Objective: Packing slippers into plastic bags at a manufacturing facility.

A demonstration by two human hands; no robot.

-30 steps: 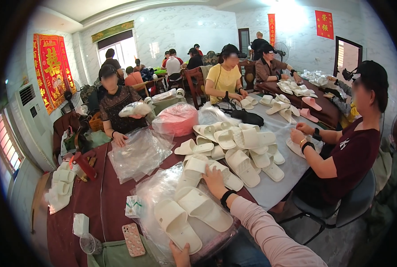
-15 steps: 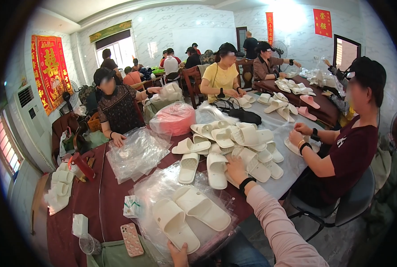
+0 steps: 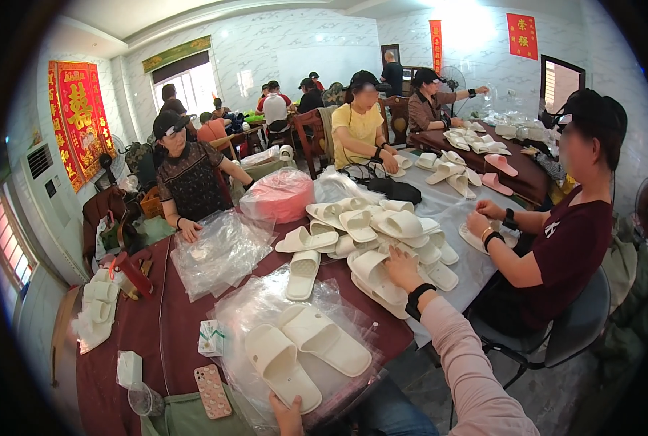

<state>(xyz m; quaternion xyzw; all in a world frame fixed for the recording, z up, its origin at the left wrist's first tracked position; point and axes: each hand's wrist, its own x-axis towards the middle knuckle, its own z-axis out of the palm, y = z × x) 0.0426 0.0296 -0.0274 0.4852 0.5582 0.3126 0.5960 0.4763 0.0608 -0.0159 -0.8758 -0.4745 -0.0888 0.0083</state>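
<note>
A pair of cream slippers lies on a stack of clear plastic bags [image 3: 245, 320] in front of me. My left hand [image 3: 287, 416] grips the heel end of the nearer left slipper [image 3: 283, 367], thumb along its edge. The other slipper of the pair [image 3: 325, 340] lies beside it, untouched. Farther right, my right hand [image 3: 404, 269] reaches onto the pile of cream slippers [image 3: 400, 224], its fingers stretched out over them. It is right beside a slipper [image 3: 372, 270] at the pile's near edge. A single slipper [image 3: 303, 276] lies just left of that.
Left of the bags are a small box [image 3: 210, 338], a phone [image 3: 212, 391] and a red thermos [image 3: 131, 273]. More clear bags [image 3: 218, 251] and a wrapped pink roll [image 3: 279, 195] lie farther back. A co-worker [image 3: 556, 232] sits close on the right; others sit across the table.
My right hand has moved up and slightly right over the pile. The slipper beside it has shifted right against the others. My left hand stays on its slipper.
</note>
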